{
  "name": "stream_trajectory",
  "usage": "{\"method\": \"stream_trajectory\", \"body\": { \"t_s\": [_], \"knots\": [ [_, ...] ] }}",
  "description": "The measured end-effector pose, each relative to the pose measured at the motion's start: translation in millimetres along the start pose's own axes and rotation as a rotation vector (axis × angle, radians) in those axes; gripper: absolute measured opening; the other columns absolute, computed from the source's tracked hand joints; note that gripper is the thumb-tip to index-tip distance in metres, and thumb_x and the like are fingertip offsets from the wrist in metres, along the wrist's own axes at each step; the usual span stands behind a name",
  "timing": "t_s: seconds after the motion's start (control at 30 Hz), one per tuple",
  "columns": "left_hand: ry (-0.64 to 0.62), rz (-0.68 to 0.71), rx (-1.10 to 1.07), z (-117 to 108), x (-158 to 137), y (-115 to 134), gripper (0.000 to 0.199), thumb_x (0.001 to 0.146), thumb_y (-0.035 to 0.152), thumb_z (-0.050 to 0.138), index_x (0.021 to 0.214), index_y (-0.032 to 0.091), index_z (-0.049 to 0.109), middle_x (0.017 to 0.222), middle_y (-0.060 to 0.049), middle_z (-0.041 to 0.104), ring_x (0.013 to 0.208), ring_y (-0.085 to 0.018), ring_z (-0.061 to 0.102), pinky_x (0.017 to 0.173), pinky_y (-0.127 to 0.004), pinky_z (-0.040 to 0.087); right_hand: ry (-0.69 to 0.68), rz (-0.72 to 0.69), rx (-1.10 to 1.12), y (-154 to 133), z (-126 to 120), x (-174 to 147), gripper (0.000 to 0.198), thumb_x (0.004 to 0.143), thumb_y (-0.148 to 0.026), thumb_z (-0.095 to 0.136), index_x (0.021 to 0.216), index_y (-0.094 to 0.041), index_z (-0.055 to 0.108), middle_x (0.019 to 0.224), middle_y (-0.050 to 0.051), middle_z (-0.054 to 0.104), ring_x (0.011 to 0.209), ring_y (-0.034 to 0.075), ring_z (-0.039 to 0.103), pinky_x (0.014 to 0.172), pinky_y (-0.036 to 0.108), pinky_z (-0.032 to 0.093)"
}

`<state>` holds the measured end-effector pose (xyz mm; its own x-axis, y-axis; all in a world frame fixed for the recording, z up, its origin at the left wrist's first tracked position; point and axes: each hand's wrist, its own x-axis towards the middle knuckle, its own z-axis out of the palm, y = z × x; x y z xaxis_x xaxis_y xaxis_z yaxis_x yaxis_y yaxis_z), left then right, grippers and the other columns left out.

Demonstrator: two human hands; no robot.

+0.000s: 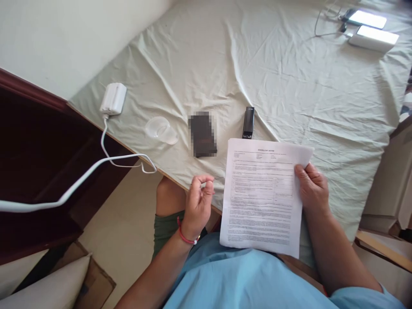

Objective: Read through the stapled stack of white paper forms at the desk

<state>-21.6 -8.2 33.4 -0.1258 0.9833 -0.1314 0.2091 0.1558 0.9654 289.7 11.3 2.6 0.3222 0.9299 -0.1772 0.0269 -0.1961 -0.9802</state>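
My right hand (313, 186) grips the right edge of a printed paper stack (260, 197), thumb on top and fingers behind. The papers tilt over the table's front edge and my lap, their printed side facing up. To their left, my left hand (201, 197) is raised by the table edge, its fingers curled toward the thumb with nothing seen in them. It is apart from the papers. Just beyond the papers' top edge lies a black stapler (248, 122). A dark pixelated item (203, 134) lies left of the stapler.
A clear plastic cup (157, 127) lies on the pale tablecloth (193, 56). At the left corner sits a white power adapter (113, 98) with a white cable (80, 184) hanging off the edge. Two lit devices, a phone (367, 19) and a white box (373, 38), are at far right.
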Motion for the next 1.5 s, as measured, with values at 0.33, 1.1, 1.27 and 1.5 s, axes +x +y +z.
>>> {"method": "stream_trajectory", "body": {
  "t_s": [0.33,1.1,1.27,1.5],
  "knots": [
    [-0.430,-0.336,-0.273,26,-16,11,0.055,0.099,0.066,0.064,0.123,0.019,0.078,0.113,-0.011,0.083,0.111,-0.033,0.077,0.100,-0.044,0.060,0.007,0.008,0.103,-4,6,-3,0.038,0.094,-0.058,0.071,0.112,-0.024,0.073,0.095,0.006,0.077,0.081,0.024,0.072,0.064,0.035,0.057],
    [-0.442,-0.504,-0.277,22,-7,-6,0.074,0.083,0.080,0.075,0.101,0.008,0.082,0.091,-0.015,0.083,0.091,-0.032,0.079,0.079,-0.038,0.062,0.064,-0.176,-0.056,3,11,-1,0.029,0.087,-0.048,0.084,0.089,-0.023,0.071,0.078,-0.001,0.068,0.064,0.013,0.056,0.058,0.027,0.046],
    [-0.408,-0.499,-0.235,23,-7,-7,0.074,0.081,0.082,0.076,0.095,0.009,0.082,0.085,-0.013,0.082,0.089,-0.030,0.078,0.073,-0.034,0.058,0.087,-0.231,-0.227,6,10,-3,0.024,0.093,-0.044,0.079,0.085,-0.023,0.072,0.071,-0.003,0.063,0.061,0.012,0.052,0.059,0.028,0.043],
    [-0.411,-0.534,-0.225,25,-3,-4,0.074,0.078,0.083,0.077,0.091,0.010,0.081,0.082,-0.012,0.081,0.086,-0.029,0.077,0.070,-0.033,0.056,0.144,-0.249,-0.286,13,7,-3,0.021,0.095,-0.043,0.077,0.105,-0.025,0.071,0.076,-0.004,0.066,0.062,0.013,0.057,0.060,0.029,0.047]
  ]
}}
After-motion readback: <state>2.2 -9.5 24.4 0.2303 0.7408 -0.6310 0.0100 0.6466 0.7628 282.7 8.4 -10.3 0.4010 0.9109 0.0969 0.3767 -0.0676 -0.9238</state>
